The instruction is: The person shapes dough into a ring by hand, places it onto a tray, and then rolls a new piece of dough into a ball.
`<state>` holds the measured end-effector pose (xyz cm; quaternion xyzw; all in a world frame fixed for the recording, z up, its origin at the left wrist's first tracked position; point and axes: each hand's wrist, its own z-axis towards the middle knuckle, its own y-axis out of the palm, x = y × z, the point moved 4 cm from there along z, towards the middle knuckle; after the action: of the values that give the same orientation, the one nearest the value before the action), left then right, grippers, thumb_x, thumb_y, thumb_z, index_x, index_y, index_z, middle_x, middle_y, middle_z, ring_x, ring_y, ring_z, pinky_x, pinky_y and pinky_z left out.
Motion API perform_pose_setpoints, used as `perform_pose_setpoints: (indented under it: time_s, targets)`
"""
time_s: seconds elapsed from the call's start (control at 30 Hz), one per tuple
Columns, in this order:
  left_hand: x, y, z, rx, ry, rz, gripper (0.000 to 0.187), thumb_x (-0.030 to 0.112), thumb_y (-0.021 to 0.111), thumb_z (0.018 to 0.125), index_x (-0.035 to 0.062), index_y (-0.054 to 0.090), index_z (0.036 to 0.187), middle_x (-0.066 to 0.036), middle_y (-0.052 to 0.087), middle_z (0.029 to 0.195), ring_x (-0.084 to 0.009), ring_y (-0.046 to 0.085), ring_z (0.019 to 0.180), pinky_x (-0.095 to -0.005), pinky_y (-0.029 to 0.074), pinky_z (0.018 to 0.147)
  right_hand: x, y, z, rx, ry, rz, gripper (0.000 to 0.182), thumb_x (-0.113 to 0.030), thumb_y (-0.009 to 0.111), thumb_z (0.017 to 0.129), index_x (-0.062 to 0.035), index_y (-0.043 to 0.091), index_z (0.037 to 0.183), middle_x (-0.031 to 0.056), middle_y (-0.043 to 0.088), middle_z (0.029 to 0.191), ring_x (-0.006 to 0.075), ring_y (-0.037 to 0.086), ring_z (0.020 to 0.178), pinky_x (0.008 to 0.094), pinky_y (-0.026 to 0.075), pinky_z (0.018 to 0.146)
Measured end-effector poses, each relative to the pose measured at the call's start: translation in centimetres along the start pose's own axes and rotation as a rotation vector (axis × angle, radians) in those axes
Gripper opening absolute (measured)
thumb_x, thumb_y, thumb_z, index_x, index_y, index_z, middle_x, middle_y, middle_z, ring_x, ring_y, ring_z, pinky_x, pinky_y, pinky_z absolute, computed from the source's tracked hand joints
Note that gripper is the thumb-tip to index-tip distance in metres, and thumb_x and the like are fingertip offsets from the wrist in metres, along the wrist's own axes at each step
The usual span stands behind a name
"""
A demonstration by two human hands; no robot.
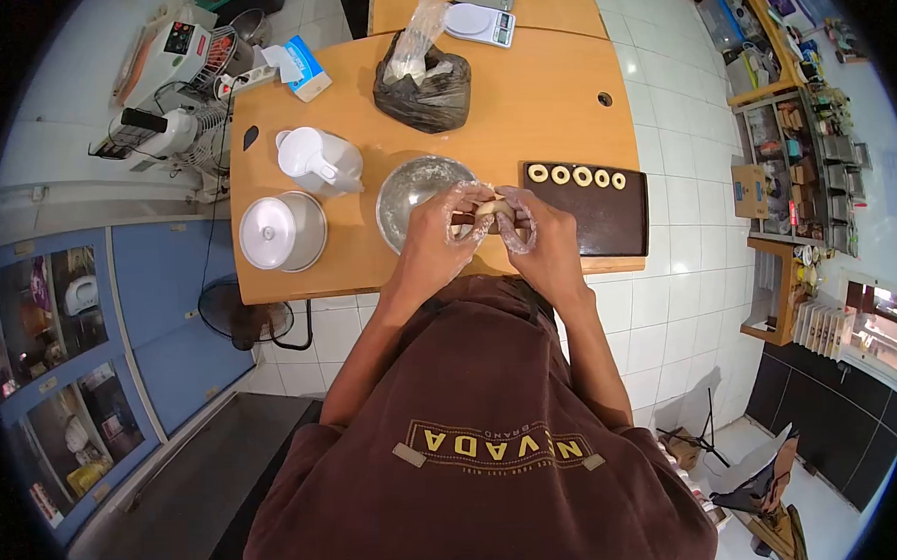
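A small pale piece of dough (495, 209) is held up between my two floury hands, over the table's front edge. My left hand (444, 223) has its fingers curled around the dough's left side. On the other side, the fingers and thumb of my right hand (544, 226) close on it. Partly behind my left hand stands a metal bowl (405, 189) with flour on its inner wall. To the right lies a dark baking tray (606, 221), where several dough rings (583, 177) sit in a row along the far edge.
On the wooden table (520, 87) are a white pitcher (315, 158), a lidded white container (282, 231), a black plastic bag (422, 93), a kitchen scale (479, 24) and a blue-and-white box (305, 70). A black fan (242, 314) stands below the left edge.
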<state>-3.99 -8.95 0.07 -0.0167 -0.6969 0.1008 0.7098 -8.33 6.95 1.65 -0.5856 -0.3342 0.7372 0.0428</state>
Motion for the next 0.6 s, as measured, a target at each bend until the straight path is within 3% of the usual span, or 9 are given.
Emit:
perform_pose_setpoints:
  time_s: [0.2, 0.3, 0.37, 0.4, 0.47, 0.6]
  targets:
    - [-0.8, -1.6, 1.0, 0.0, 0.145, 0.158, 0.034, -0.006, 0.072, 0.083, -0.0024, 0.065, 0.116, -0.019, 0.069, 0.102, -0.0319, 0.072, 0.087, -0.0398, 0.058, 0.077, -0.3, 1.7, 1.0, 0.05, -0.008, -0.009, 0.038, 0.0, 0.073, 0.085, 0.0025, 0.065, 0.122, 0.0272, 0.071, 0.107, 0.0432, 0.071, 0.098, 0.0454, 0.057, 0.08]
    - [-0.8, -1.9, 1.5, -0.023, 0.146, 0.208, 0.034, -0.005, 0.072, 0.083, -0.0025, 0.066, 0.116, -0.02, 0.069, 0.103, -0.0333, 0.071, 0.088, -0.0406, 0.057, 0.078, -0.6, 1.8, 1.5, 0.075, -0.027, -0.077, 0.036, 0.004, 0.072, 0.085, 0.0013, 0.068, 0.121, 0.0205, 0.074, 0.102, 0.0318, 0.076, 0.088, 0.0376, 0.059, 0.077]
    - [-0.9, -2.0, 1.8, -0.042, 0.123, 0.305, 0.035, -0.004, 0.072, 0.084, -0.0026, 0.066, 0.118, -0.019, 0.071, 0.107, -0.0306, 0.073, 0.094, -0.0374, 0.059, 0.084, -1.1, 1.7, 1.6, 0.016, 0.033, -0.049, 0.038, 0.002, 0.073, 0.084, 0.0018, 0.065, 0.121, 0.0242, 0.072, 0.103, 0.04, 0.072, 0.093, 0.0433, 0.058, 0.079]
    - [-0.7, -2.0, 1.8, -0.02, 0.151, 0.294, 0.034, -0.004, 0.072, 0.083, -0.0026, 0.066, 0.117, -0.02, 0.07, 0.104, -0.0336, 0.071, 0.091, -0.0398, 0.058, 0.082, -1.2, 1.7, 1.7, -0.013, 0.061, -0.033, 0.038, 0.001, 0.073, 0.084, 0.0021, 0.064, 0.121, 0.026, 0.071, 0.103, 0.044, 0.071, 0.095, 0.0461, 0.057, 0.08]
    - [-0.2, -1.9, 1.9, 0.023, 0.208, 0.277, 0.032, -0.003, 0.072, 0.083, -0.0026, 0.066, 0.115, -0.021, 0.068, 0.098, -0.0397, 0.067, 0.085, -0.0446, 0.054, 0.078, -0.8, 1.8, 1.9, 0.006, 0.076, -0.029, 0.038, 0.001, 0.073, 0.084, 0.0021, 0.064, 0.121, 0.0256, 0.071, 0.102, 0.0444, 0.071, 0.095, 0.0461, 0.057, 0.08]
    - [-0.9, -1.9, 2.1, -0.027, 0.083, 0.178, 0.031, -0.004, 0.071, 0.085, -0.0028, 0.066, 0.115, -0.02, 0.07, 0.101, -0.0343, 0.07, 0.089, -0.0412, 0.056, 0.081, -0.9, 1.7, 2.2, 0.056, 0.073, 0.01, 0.038, 0.0, 0.073, 0.085, 0.0021, 0.064, 0.121, 0.0259, 0.071, 0.102, 0.0449, 0.07, 0.096, 0.0464, 0.057, 0.081]
